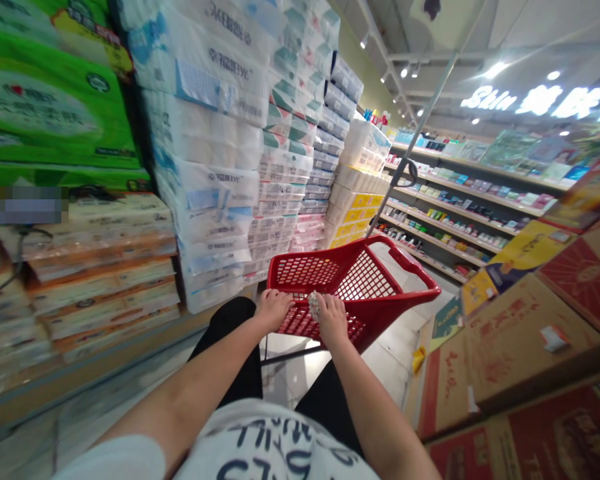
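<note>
A red plastic shopping cart basket [405, 277] stands in the aisle right in front of me, with nothing visible inside it. My left hand [273, 309] is closed over its near rim. My right hand [331, 319] grips the same rim a little to the right, and a small pale crumpled thing [313, 305] is pressed under its fingers. Both forearms reach down to the basket over my black trousers and white printed shirt.
Tall stacks of wrapped tissue and toilet-paper packs [215, 147] line the left side. Red and brown cardboard cartons [520, 340] are piled at the right. Shelves of small goods [455, 220] run along the back. A metal pole [420, 127] slants up above the basket.
</note>
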The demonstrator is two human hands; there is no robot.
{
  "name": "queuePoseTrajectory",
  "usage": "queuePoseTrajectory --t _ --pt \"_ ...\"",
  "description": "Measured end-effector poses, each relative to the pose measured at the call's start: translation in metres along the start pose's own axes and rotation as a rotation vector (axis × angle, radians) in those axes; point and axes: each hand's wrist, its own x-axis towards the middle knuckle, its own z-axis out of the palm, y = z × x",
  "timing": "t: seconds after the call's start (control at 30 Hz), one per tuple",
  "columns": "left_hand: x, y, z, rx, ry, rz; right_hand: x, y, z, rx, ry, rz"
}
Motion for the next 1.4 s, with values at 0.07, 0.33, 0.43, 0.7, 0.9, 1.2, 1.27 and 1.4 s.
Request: queuePoseTrajectory --t 0.07,0.33,0.43,0.7,0.9,1.2,1.27,1.4 --pt "0.0 -0.003 0.003 -0.02 -0.015 0.001 -0.002 0.0 0.003 -0.013 0.026 -0.021" --pt "0.0 -0.005 0.013 -0.074 -0.031 0.039 -0.011 -0.007 0.016 0.083 0.206 -0.251" --pt "-0.002 -0.003 0.013 -0.069 -0.025 0.053 -0.012 -0.01 0.023 0.143 0.251 -0.275" --pt "-0.005 -0.004 0.009 -0.064 -0.03 0.04 -0.027 -0.007 0.032 0.171 0.041 -0.345" --pt "-0.002 -0.007 0.008 -0.046 -0.067 0.06 -0.042 -0.008 0.036 0.082 -0.047 -0.368" --pt "0.004 -0.017 0.009 -0.076 -0.075 0.071 -0.041 -0.002 0.041 0.06 -0.083 -0.417" --pt "0.005 -0.02 0.012 -0.082 -0.061 0.071 -0.036 -0.002 0.043 0.064 -0.068 -0.402" --pt "0.005 -0.023 0.015 -0.105 -0.048 0.05 -0.025 -0.011 0.044 0.067 -0.103 -0.358"
